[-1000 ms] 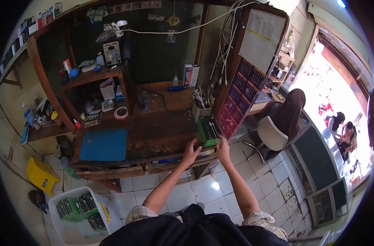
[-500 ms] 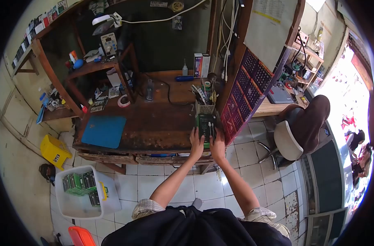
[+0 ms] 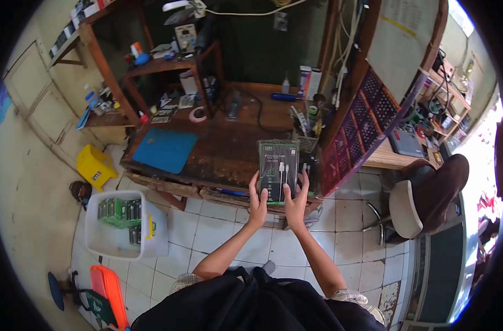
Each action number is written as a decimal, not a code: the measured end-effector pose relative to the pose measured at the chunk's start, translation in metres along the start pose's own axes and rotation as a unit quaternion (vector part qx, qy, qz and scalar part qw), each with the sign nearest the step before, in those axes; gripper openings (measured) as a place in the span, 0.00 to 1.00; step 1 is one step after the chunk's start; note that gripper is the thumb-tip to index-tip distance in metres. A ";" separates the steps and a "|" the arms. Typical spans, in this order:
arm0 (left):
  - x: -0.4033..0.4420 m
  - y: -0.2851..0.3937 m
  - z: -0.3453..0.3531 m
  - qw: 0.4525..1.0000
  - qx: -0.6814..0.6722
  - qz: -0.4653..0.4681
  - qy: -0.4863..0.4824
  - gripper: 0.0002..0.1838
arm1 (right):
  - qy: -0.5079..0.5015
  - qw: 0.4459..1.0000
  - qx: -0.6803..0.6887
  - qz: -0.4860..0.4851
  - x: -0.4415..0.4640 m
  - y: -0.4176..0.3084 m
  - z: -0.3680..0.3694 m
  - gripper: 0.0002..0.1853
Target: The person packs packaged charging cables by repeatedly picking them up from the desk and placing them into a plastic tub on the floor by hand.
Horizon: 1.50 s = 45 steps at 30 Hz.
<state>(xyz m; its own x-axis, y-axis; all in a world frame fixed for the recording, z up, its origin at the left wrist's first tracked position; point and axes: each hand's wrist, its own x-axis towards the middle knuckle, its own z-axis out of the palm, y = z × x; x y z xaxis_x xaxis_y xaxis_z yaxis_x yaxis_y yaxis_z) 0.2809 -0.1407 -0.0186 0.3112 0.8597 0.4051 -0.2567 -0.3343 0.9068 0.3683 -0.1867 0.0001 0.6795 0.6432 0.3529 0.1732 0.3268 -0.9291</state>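
A black and green package [image 3: 278,171] with a white cable pictured on its front is held up over the front edge of the wooden desk [image 3: 218,160]. My left hand [image 3: 257,201] grips its lower left side, and my right hand [image 3: 297,199] grips its lower right side. The package's printed face is turned toward me. Just behind it stands a basket of tools [image 3: 305,140]. Similar green and black packages [image 3: 120,213] lie in a white plastic bin [image 3: 158,231] on the floor at the left.
A blue mat [image 3: 165,150] lies on the desk's left part. On the floor are a yellow object [image 3: 96,167] and an orange lid [image 3: 109,292]. A calendar panel [image 3: 362,124] borders the desk's right side. Beyond it, a person in brown [image 3: 439,193] sits on a chair [image 3: 405,209].
The package has risen off the desk between my hands and tilted to face me. The view has turned, so the bin and desk appear further right, and more of the orange lid shows.
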 end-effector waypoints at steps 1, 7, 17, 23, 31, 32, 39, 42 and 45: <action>-0.004 0.007 -0.010 1.000 0.004 0.006 0.010 0.26 | -0.027 1.000 -0.001 0.006 -0.001 0.001 0.006 0.25; -0.027 0.041 -0.093 0.999 -0.043 -0.019 0.020 0.39 | -0.120 0.992 -0.028 -0.019 -0.038 -0.015 0.063 0.22; -0.103 0.113 -0.282 0.987 -0.039 -0.001 0.157 0.42 | -0.282 0.959 0.039 0.019 -0.175 -0.029 0.226 0.15; -0.148 0.134 -0.370 0.966 0.057 0.030 0.251 0.38 | -0.353 0.931 0.068 0.071 -0.244 -0.039 0.311 0.15; -0.176 0.143 -0.473 0.934 0.069 0.035 0.348 0.35 | -0.444 0.888 0.087 0.081 -0.302 -0.048 0.411 0.16; -0.178 0.143 -0.486 0.931 0.075 0.038 0.356 0.35 | -0.448 0.885 0.105 0.069 -0.308 -0.040 0.426 0.16; -0.178 0.131 -0.590 0.921 0.138 0.005 0.366 0.32 | -0.466 0.868 0.105 0.138 -0.350 -0.016 0.522 0.17; -0.175 0.121 -0.638 0.924 0.144 -0.033 0.352 0.31 | -0.450 0.866 0.140 0.166 -0.368 -0.006 0.566 0.15; -0.180 0.117 -0.680 0.921 0.130 -0.081 0.358 0.29 | -0.457 0.867 0.107 0.166 -0.384 0.015 0.604 0.18</action>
<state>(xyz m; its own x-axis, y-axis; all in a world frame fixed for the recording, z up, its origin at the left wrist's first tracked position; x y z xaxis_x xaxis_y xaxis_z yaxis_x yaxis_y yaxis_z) -0.4271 -0.0715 -0.0647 -0.3816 0.9095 0.1650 -0.0026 -0.1796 0.9837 -0.3206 -0.0103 -0.0826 -0.1999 0.9747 0.1000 -0.1260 0.0756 -0.9891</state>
